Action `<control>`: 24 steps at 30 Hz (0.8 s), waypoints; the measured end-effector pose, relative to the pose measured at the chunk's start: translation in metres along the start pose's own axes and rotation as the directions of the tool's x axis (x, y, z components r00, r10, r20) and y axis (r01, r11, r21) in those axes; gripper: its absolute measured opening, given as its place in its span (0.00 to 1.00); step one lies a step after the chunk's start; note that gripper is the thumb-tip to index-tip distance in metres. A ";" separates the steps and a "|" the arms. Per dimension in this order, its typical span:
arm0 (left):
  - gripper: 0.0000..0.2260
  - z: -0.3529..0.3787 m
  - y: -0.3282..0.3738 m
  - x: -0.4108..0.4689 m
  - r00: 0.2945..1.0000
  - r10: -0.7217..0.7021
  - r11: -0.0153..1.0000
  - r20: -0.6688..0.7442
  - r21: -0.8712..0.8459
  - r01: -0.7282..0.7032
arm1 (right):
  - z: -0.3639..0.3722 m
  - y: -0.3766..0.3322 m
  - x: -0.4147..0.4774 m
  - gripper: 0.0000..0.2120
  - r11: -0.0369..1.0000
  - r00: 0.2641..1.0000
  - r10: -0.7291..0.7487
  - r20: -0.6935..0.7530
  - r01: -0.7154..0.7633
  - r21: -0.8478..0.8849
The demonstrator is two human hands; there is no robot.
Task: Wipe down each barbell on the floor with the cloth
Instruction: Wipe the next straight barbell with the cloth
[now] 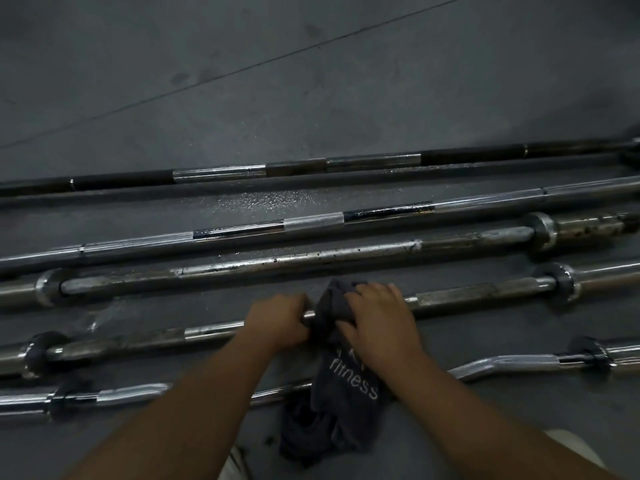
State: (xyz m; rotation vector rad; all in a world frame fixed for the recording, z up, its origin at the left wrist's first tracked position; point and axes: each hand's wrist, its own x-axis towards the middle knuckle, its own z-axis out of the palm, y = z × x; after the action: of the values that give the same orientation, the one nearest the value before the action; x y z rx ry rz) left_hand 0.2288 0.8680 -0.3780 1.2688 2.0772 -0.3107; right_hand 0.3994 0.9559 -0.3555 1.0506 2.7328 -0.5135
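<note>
head view. five bars lie side by side on a grey floor [311,81], each running left to right and rising a little toward the right.

the far bar [294,168] is part black, part chrome. the second bar [311,221] is chrome with knurled bands; a wet patch [259,199] glistens on the floor between these two. the third bar [311,258] is dull and spotted, with a collar near each end. the fourth bar [485,292] has the same collared form and lies just nearer than the third. the curl bar [512,363], bent and chrome, lies nearest the camera.

the left hand [277,320] grips the bare shaft of the fourth bar near its middle, fingers curled over the top and knuckles up. the right hand [381,320] is just beside it on the right. its fingers are curled down over the cloth [346,386] and hold the cloth wrapped against the same shaft. the two hands are close but apart, with a fold of cloth between them.

the cloth is dark grey with the white word "fitness". its upper part is bunched over the fourth bar under the right hand. the rest trails toward the camera, crosses the curl bar and ends in a heap on the floor between the forearms.
</note>
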 end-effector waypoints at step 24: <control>0.17 0.008 0.003 0.010 0.999 0.054 0.996 0.008 -0.077 -0.053 | 0.022 0.011 -0.022 0.28 0.993 0.991 0.108 -0.078 -0.111 -0.031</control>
State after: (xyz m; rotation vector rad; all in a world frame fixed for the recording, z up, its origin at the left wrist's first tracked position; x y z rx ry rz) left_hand 0.2319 0.8725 -0.3907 1.2721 2.0238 -0.2113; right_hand 0.4237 0.9414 -0.3729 1.2278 2.7189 -0.4147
